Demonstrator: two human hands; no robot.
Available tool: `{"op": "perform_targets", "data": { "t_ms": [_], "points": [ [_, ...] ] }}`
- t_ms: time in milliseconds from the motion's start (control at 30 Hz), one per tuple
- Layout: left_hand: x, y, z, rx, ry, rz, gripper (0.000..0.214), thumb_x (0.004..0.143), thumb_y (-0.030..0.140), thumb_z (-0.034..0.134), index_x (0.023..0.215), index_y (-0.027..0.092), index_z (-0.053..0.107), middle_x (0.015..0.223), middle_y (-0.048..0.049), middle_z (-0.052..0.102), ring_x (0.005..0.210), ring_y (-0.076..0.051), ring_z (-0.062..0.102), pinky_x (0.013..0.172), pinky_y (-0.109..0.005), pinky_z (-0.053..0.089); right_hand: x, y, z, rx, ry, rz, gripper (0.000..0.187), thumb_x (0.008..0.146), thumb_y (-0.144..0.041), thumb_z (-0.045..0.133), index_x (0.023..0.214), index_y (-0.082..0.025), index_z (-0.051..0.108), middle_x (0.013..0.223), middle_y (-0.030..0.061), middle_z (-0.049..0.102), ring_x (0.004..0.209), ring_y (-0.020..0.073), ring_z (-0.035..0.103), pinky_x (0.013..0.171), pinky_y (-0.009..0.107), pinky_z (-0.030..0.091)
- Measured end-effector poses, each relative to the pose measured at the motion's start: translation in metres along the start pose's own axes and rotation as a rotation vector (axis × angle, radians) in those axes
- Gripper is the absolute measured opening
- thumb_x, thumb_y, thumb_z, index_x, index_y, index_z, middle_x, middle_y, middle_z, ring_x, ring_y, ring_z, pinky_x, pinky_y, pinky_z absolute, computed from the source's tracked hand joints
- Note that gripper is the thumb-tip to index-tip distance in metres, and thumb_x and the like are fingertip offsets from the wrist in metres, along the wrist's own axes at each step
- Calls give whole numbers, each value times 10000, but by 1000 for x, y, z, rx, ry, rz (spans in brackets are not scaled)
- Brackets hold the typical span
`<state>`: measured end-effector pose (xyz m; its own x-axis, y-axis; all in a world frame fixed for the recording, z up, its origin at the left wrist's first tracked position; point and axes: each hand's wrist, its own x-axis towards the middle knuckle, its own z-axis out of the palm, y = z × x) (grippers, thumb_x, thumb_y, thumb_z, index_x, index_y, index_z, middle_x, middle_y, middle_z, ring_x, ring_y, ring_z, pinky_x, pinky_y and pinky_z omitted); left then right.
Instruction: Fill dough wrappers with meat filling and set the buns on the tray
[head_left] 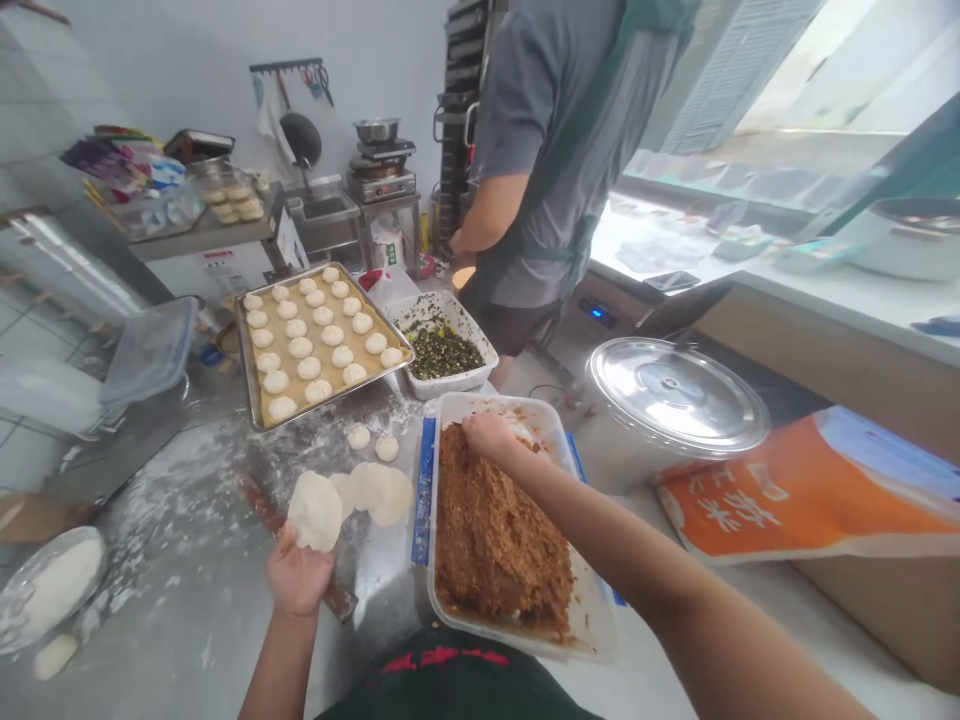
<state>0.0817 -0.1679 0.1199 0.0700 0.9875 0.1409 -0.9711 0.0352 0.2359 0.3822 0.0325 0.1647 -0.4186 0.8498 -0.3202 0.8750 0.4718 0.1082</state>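
My left hand (298, 575) holds a flat round of white dough (315, 511) above the floured steel table (180, 520). My right hand (489, 436) reaches into a clear plastic tub (592, 610) of brown minced filling (495, 530), fingers curled into the far end of the mass. More flattened dough rounds (379, 492) lie on the table beside the tub, with two small dough balls (373, 441) behind them. A wooden rolling pin (259, 505) lies under my left hand.
A metal tray (253, 375) of several shaped buns sits at the back. Beside it is a white tub of chopped greens (442, 350). Another person (555, 150) stands behind. A steel pot lid (675, 392), an orange flour sack (810, 490) and a flour bowl (49, 585) surround me.
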Motion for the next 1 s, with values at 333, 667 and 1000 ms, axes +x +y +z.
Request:
{"op": "perform_targets", "data": {
  "t_ms": [333, 667, 1000],
  "points": [
    [16, -26, 19, 42, 107, -66, 504, 876, 442, 190, 1362, 310, 190, 1425, -12, 252, 1304, -202, 208, 1079, -440, 106, -57, -1, 15, 24, -7, -148, 237, 795, -148, 426, 950, -162, 605, 803, 94, 663, 756, 215, 622, 638, 301, 444],
    [12, -55, 29, -33, 24, -331, 527, 864, 475, 168, 1361, 305, 199, 1407, -43, 298, 1296, -228, 224, 1070, -495, 53, -202, 37, 34, 14, -158, -43, 175, 791, -160, 473, 767, -144, 645, 689, 111, 665, 655, 216, 633, 564, 279, 423],
    [12, -100, 44, 0, 94, -508, 477, 890, 316, 185, 1346, 216, 287, 1357, -89, 373, 1271, -236, 279, 1068, -485, 109, -229, 0, 79, 48, -123, -30, 234, 730, -12, 421, 717, -130, 623, 648, 102, 652, 653, 222, 628, 549, 288, 399]
  ]
}}
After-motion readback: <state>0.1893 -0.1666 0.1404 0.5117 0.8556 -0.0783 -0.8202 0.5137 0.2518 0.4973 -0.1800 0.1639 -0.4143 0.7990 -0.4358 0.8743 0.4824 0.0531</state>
